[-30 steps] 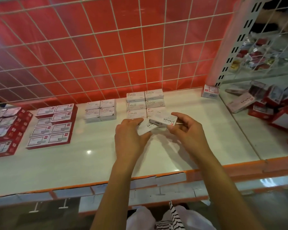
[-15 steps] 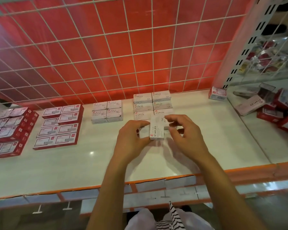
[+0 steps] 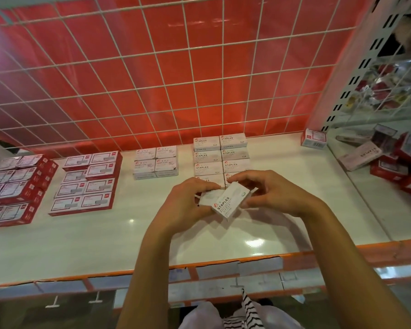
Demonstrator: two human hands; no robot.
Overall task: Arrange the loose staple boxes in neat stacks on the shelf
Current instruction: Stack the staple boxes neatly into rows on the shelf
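Left hand (image 3: 190,205) and right hand (image 3: 279,195) both grasp one tilted staples box (image 3: 231,200), just near side of staples stacks (image 3: 220,155) on shelf (image 3: 93,238).

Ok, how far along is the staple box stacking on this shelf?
Done: a neat two-column block of staple boxes stands against the back grid. In hand: the right hand pinches a STAPLES box, tilted, over a second white box in the left hand, just before that block. Left: a lone box by the right post and a jumbled pile on the next shelf.
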